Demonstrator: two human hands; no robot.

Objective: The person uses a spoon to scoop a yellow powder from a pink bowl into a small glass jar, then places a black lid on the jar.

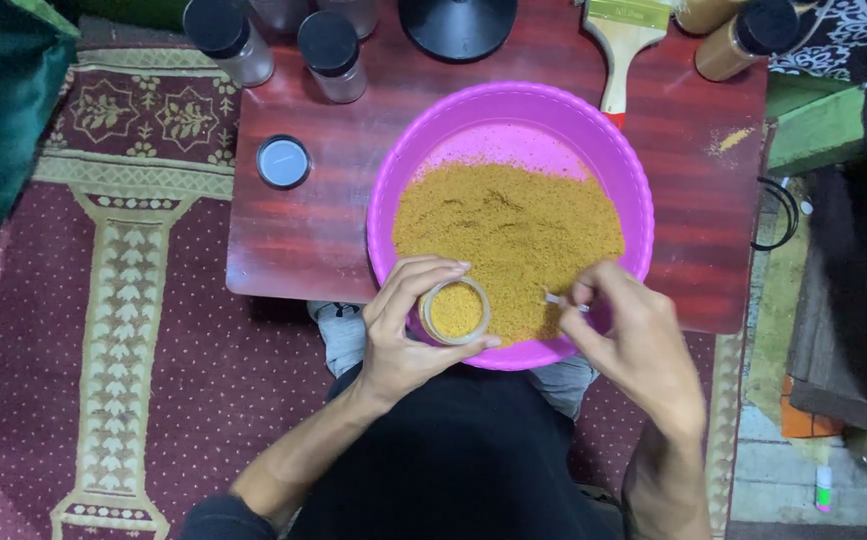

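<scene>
L grip [408, 325] clenched rnd small jar [455, 311] | R grip [628, 335] pinching thin spoon handle [556, 299] over bowl [393, 180]

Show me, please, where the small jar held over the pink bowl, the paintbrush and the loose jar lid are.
small jar [454, 311], head view: on the yellow powder in its open mouth.
paintbrush [621, 45], head view: on its pale wooden handle.
loose jar lid [283, 162], head view: on its pale inner face.

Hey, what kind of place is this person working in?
Probably a home floor workspace rather than a commercial kitchen: a low red wooden table stands on a patterned maroon rug, and the person sits at it. On it sit a pink basin of yellow-brown powder and small capped jars.
</scene>
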